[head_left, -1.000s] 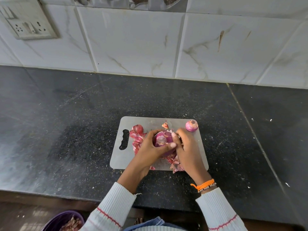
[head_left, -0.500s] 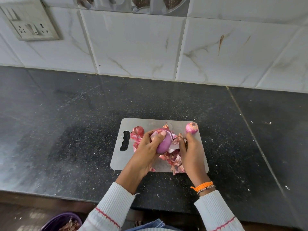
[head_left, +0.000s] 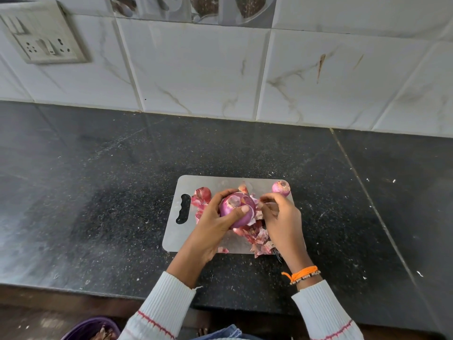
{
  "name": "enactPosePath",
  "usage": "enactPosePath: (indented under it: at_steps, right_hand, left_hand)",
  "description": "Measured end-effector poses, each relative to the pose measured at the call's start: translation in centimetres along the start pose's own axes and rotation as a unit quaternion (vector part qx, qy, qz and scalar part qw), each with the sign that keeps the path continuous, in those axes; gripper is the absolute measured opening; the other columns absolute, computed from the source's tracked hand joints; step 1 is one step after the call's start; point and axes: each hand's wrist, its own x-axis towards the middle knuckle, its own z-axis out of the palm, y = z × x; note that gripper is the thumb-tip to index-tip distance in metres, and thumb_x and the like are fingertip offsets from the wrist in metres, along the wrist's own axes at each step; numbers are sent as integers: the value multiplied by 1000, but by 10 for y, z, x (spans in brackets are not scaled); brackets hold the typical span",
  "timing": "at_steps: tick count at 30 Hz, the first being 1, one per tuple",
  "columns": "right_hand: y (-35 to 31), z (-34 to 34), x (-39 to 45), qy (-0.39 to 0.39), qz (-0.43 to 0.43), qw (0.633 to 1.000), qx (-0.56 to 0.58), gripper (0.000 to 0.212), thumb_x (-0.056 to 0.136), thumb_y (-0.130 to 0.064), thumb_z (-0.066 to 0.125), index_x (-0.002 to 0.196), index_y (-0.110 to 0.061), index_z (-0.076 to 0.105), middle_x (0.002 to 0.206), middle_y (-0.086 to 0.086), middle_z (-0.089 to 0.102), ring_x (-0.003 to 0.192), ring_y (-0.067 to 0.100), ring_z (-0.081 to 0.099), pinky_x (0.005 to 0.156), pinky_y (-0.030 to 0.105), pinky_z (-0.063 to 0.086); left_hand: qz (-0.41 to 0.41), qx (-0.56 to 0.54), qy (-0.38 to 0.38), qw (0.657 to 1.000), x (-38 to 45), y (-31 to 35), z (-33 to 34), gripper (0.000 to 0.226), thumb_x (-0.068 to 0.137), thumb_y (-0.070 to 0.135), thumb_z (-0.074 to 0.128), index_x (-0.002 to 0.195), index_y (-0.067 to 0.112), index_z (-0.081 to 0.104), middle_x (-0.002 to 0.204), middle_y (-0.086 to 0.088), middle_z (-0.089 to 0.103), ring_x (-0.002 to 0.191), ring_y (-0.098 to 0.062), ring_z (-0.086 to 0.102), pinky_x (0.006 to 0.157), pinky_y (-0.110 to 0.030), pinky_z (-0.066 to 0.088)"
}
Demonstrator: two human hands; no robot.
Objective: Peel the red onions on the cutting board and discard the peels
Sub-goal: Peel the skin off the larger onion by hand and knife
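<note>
Above the cutting board [head_left: 176, 236], the left hand [head_left: 208, 231] is cupping the red onion [head_left: 236, 209] in a curled grip while the right hand [head_left: 282, 217] is pinching its loose peel [head_left: 257, 208].

No legible text, label, brand, number or sign on anything here.
</note>
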Motion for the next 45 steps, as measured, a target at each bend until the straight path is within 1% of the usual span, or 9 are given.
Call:
enactPosePath:
  at_steps: [3,8,13,24,28,31,35,39,45]
  right_hand:
    - [-15,-6,-3,-12,-74,996,52,17,87,-7,60,97,-19,67,96,-5,66,91,5,63,75,17,51]
    - [-20,-10,-5,-40,-149,987,36,14,82,-14,66,96,-16,71,95,-5,65,92,5,62,78,20,53]
    - [-14,-13,-4,-60,-121,989,55,13,77,-8,73,88,-16,74,89,-6,66,87,10,65,71,28,57]
    - [-10,-11,-2,-20,-143,989,21,9,76,0,71,82,-8,70,82,0,65,77,9,63,65,23,56]
    - [-3,-13,-2,4,-98,995,34,11,81,0,66,84,-10,69,83,-1,67,78,8,63,68,20,55]
    - [-2,-14,-4,-20,-47,995,86,13,86,-5,61,90,-15,69,89,-3,68,86,10,66,75,25,55]
    - [-4,-14,-3,-81,-75,990,86,14,77,-6,73,88,-15,72,90,-4,67,88,7,64,74,21,53]
    - [-3,-15,-2,-82,-72,989,95,15,75,-2,73,82,-15,73,85,-3,66,85,4,62,71,19,54]
    - [-4,-10,-2,-71,-125,989,17,4,80,-6,69,82,-9,68,85,-1,62,79,10,62,66,29,56]
  left_hand:
    - [14,34,-15,999,-3,-2,2,40,85,20,59,124,19,52,114,-1,57,98,-13,61,73,-19,53]
    - [8,49,-48,998,-5,-4,1,53,77,24,60,128,19,48,121,-2,54,107,-13,59,77,-18,52]
    - [-1,65,-74,995,-5,-6,-2,56,79,13,62,131,19,44,122,-4,54,106,-10,59,82,-19,51]
    - [2,77,-77,994,-5,-7,0,50,84,-2,59,128,15,44,115,-2,55,94,-3,63,79,-18,52]
    - [3,88,-69,994,-4,-7,2,50,83,-1,60,128,16,44,114,-1,54,94,-6,61,79,-18,52]
    - [-1,84,-61,995,-2,-8,1,49,83,-1,60,127,17,44,112,1,54,93,-6,61,79,-18,52]
    - [8,108,-65,992,0,-10,-1,49,83,-1,62,124,19,45,114,0,55,96,-6,61,83,-20,52]
    - [21,133,-68,988,0,-11,0,51,82,-1,63,124,21,45,115,5,55,100,-3,59,88,-19,50]
    - [15,115,-53,992,2,-13,0,50,81,-1,64,123,19,44,112,3,56,97,-6,60,79,-16,51]
